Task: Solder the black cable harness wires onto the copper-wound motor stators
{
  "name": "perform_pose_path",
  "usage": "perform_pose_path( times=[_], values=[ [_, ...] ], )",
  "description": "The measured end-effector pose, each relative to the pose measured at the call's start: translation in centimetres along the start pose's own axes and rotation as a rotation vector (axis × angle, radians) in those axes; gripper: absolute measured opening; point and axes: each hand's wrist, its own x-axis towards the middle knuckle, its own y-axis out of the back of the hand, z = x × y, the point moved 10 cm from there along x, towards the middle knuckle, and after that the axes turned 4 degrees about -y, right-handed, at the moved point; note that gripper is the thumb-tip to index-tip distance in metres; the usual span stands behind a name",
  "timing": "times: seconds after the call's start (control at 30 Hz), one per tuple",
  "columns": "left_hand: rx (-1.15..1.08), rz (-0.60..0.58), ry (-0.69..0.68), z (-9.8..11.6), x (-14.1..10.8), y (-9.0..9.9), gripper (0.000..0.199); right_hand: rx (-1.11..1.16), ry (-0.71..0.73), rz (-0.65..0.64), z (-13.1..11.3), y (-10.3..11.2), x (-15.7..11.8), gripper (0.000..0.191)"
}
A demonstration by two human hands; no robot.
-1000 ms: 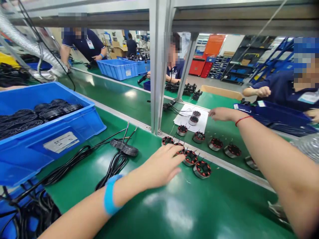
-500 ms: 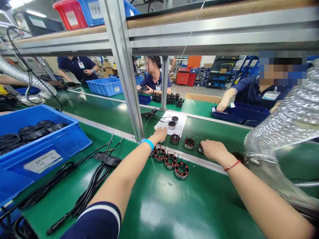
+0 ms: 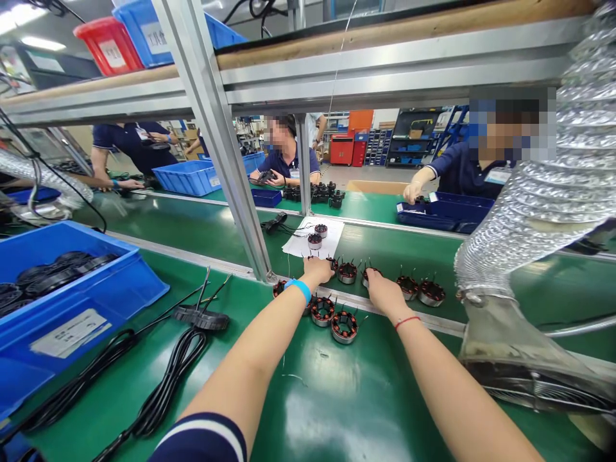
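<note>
I can't see the fingertips of my left hand, between five and six o'clock in my view, so I cannot tell whether it grips. My right hand, at four, curls its fingers over a wound ring, mostly covered; I cannot tell if it is pinched. At five, my left wrist partly hides the near rings on the green tabletop. A metal post blocks my sight toward ten, a foil duct toward three. The blue bin near nine is cut off.
</note>
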Motion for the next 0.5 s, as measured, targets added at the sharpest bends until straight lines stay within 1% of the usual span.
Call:
perform_pose_path(
  times=[0.07,0.13,0.2,0.27,0.33,0.37,0.43,0.5],
  values=[
    [-0.04,0.017,0.033,-0.8,-0.1,0.9,0.039,0.015,-0.005,-0.006,-0.7,-0.5,0.4,0.035],
    [-0.087,0.043,0.058,-1.8,-0.5,2.2,0.038,0.039,0.011,-0.016,-1.7,-0.8,0.9,0.036],
    [-0.128,0.087,0.072,-2.6,-1.3,4.2,0.04,0.073,0.037,-0.041,-3.0,-1.2,1.5,0.038],
    [-0.156,0.145,0.061,-2.8,-2.7,6.5,0.042,0.112,0.058,-0.083,-4.3,-1.4,2.2,0.039],
    [-0.176,0.202,0.015,-2.3,-5.0,8.9,0.042,0.149,0.062,-0.129,-5.4,-1.5,3.0,0.037],
    [-0.184,0.225,-0.023,-1.7,-6.5,9.9,0.042,0.165,0.061,-0.146,-5.9,-1.3,3.3,0.036],
    [-0.201,0.248,-0.12,-0.2,-10.4,11.5,0.039,0.192,0.063,-0.158,-6.4,-0.5,3.6,0.033],
    [-0.222,0.245,-0.232,1.4,-15.2,12.2,0.034,0.211,0.073,-0.145,-6.4,0.8,3.4,0.03]
  ],
)
